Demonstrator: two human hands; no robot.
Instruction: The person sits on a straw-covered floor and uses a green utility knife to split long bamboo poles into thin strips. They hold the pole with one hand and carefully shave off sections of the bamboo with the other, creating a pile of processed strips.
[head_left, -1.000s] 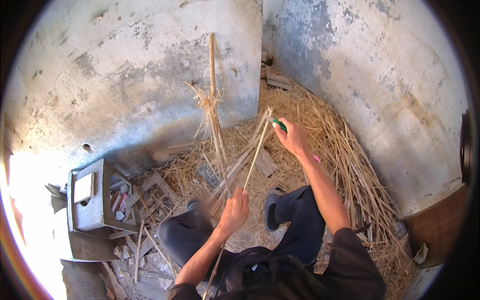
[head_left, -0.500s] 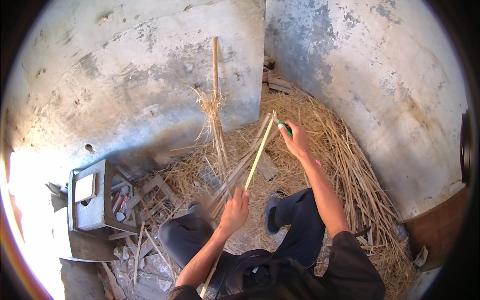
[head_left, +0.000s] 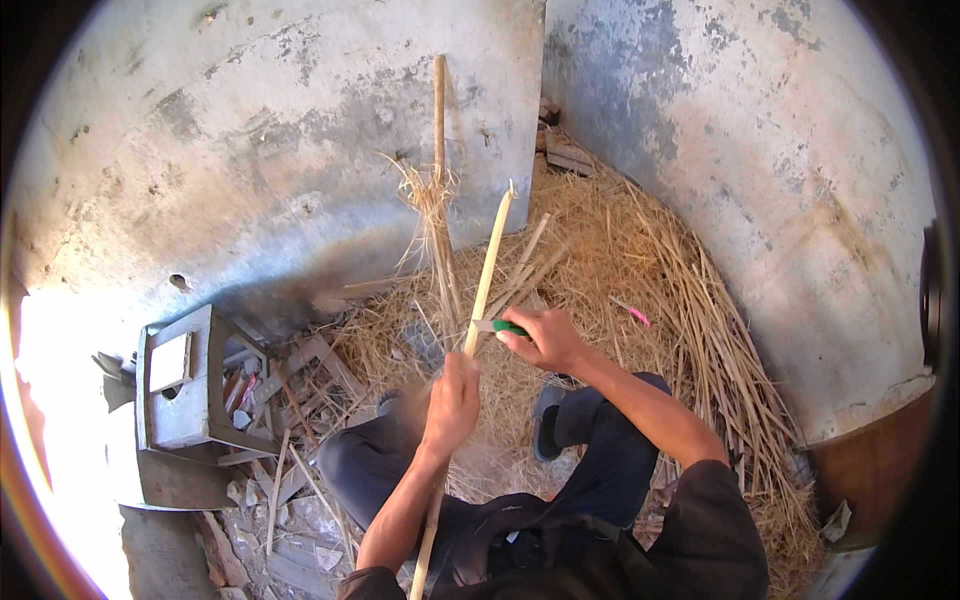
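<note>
Head: strip (head_left: pixel 489 262) in left hand (head_left: pixel 453 405)

Room R of strip (head_left: pixel 488 262), over straw (head_left: pixel 600 240); pole (head_left: pixel 439 115) (w/ frayed tuft (head_left: pixel 430 195)) blocks L.

Left hand (head_left: pixel 453 403) is curled into a fist out front, right hand (head_left: pixel 547 340) clenched too, just ahead of it, right elbow (head_left: pixel 708 446) kinda poking out sideways.

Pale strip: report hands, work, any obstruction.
Left hand gripping pale strip. Right hand holding green-handled knife, blade at strip. Straw-tufted pole beyond, leftward.
</note>
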